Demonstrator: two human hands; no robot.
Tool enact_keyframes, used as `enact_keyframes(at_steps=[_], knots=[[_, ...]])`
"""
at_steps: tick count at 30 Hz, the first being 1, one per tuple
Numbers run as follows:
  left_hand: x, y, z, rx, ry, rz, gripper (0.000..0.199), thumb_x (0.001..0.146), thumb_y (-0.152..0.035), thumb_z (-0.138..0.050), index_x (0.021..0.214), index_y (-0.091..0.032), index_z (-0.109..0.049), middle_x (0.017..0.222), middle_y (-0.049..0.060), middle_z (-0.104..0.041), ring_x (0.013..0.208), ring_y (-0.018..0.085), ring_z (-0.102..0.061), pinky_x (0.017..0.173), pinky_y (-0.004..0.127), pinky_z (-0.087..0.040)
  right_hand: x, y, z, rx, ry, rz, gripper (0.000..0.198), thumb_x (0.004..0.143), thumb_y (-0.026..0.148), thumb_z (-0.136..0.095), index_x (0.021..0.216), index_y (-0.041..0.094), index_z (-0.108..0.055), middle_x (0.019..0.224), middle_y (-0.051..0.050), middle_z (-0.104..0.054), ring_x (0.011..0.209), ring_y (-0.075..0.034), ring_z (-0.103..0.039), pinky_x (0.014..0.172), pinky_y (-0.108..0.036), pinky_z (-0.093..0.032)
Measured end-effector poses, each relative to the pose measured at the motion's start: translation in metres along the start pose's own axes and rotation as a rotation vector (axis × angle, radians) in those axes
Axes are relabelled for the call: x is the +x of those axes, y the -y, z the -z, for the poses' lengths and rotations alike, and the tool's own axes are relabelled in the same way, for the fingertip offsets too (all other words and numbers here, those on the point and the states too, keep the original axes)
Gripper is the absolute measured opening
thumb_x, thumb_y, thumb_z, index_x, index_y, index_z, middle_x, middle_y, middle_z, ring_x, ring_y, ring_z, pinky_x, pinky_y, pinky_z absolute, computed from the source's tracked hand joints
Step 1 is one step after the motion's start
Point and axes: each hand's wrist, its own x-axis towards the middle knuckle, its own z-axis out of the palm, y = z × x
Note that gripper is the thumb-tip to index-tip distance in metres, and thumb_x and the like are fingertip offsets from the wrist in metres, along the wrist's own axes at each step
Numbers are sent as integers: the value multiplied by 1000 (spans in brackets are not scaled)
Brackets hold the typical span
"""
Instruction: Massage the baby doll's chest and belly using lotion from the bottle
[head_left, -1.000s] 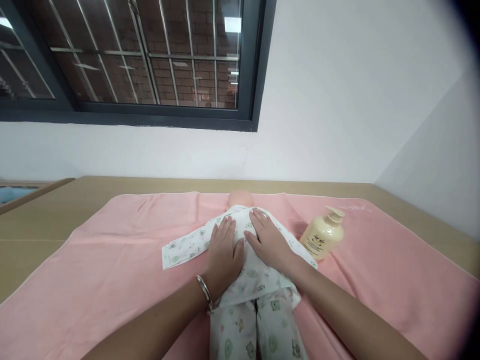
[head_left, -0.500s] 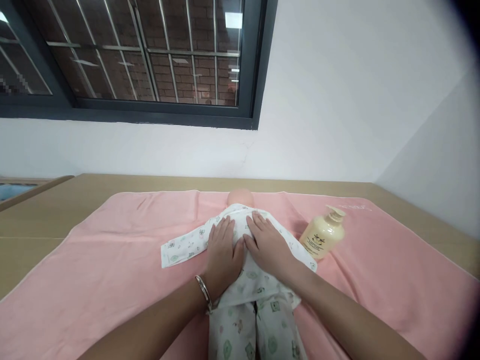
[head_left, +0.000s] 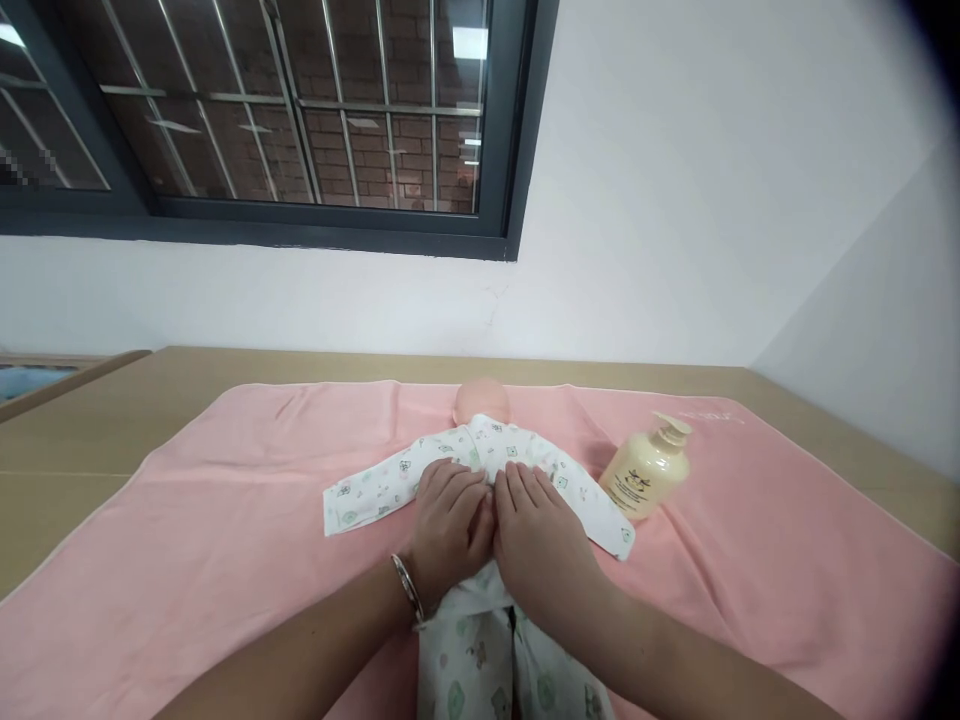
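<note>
- On the pink cloth (head_left: 225, 560), right in the centre, lies the doll (head_left: 487, 442), its bald head (head_left: 481, 399) at the far end.
- Left hand (head_left: 451, 515) is down on the white printed shirt (head_left: 517, 446), fingers bent and bunched together, a silver bangle (head_left: 407, 588) round the wrist!
- Right hand (head_left: 541, 540) is right alongside it, over the torso, back arched, fingers together and pointing toward the head.
- And the grip? Narrow on both sides, fingers drawn close, but the palms are hidden, so I cannot tell whether either one has fabric pinched underneath.
- Out to the sides go the sleeves, the left sleeve (head_left: 371, 496) and the right sleeve (head_left: 604, 517), both slanting back toward the person.
- Below the hands, matching trousers (head_left: 465, 665) run down to the bottom edge of the view.
- Just beside that right sleeve, a cream pump bottle (head_left: 646, 470) with dark lettering sits on the cloth, apart from both hands.
- Behind it all: tan tabletop (head_left: 82, 430), white wall (head_left: 675, 220), dark-framed window (head_left: 517, 130) with metal bars (head_left: 349, 105).
</note>
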Motion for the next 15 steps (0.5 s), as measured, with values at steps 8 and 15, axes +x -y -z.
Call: enact_keyframes(at_steps=[8, 15], knots=[[0, 1, -6, 113, 106, 271, 32, 91, -28, -42, 119, -15, -52, 118, 12, -61, 110, 27, -54, 94, 48, -44, 26, -29, -13, 196, 16, -138, 55, 95, 29, -37, 144, 3, -36, 147, -16, -31, 138, -28, -25, 114, -45, -26], [-3, 6, -11, 108, 186, 282, 41, 94, -27, -38, 133, -15, -45, 140, 11, -49, 133, 26, -40, 112, 49, -33, 31, -35, -26, 270, 18, -157, 60, 96, 32, -35, 149, 6, -24, 153, -11, -19, 142, -24, -10, 117, -45, -19]])
